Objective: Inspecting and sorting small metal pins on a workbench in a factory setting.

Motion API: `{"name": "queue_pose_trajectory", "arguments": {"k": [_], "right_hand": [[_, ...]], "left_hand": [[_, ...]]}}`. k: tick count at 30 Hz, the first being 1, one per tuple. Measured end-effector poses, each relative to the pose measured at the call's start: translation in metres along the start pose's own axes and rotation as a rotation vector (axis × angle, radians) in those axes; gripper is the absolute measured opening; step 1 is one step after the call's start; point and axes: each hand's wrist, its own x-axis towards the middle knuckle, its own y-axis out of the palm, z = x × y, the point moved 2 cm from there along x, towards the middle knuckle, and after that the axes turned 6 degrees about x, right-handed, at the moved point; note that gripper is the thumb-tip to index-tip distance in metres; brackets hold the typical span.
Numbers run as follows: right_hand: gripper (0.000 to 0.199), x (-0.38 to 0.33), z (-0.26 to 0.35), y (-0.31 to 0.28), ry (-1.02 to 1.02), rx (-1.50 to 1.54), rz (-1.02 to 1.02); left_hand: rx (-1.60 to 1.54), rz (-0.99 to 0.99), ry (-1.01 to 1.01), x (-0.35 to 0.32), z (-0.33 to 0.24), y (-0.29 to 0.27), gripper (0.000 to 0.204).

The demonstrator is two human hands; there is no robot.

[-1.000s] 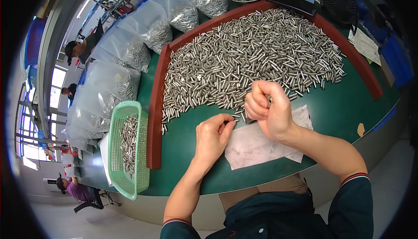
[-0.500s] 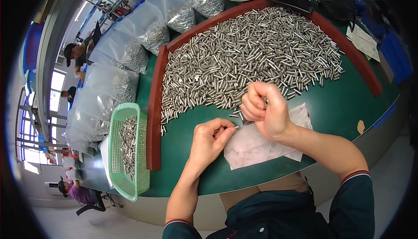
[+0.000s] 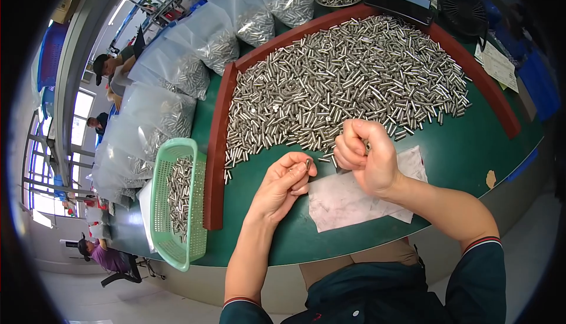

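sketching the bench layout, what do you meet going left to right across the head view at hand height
clear bags of metal pins → green basket → red-brown rail → left hand → right hand → white sheet

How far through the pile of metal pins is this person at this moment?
Early, it seems. Done: a shallow layer of pins lies in the green basket at the left. In hand: the left hand pinches one pin at its fingertips, and the right hand is closed in a fist, apparently around more. Left: the big heap of pins still covers most of the green table.
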Motion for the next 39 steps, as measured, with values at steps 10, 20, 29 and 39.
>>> {"name": "queue_pose_trajectory", "arguments": {"k": [10, 20, 29, 39], "right_hand": [[0.035, 0.001, 0.001, 0.001, -0.011, 0.003, -0.001], [0.031, 0.003, 0.004, 0.002, -0.018, 0.040, -0.064], [0.034, 0.001, 0.005, 0.001, -0.009, -0.003, -0.030], [0.034, 0.002, 0.005, 0.001, -0.018, -0.008, -0.062]], "left_hand": [[0.011, -0.024, -0.028, 0.002, 0.001, -0.001, 0.012], [0.026, -0.037, -0.063, 0.002, -0.002, 0.002, 0.018], [0.045, -0.159, 0.039, 0.000, -0.003, 0.003, 0.027], [0.963, -0.356, 0.287, 0.007, 0.000, 0.013, 0.011]]}}
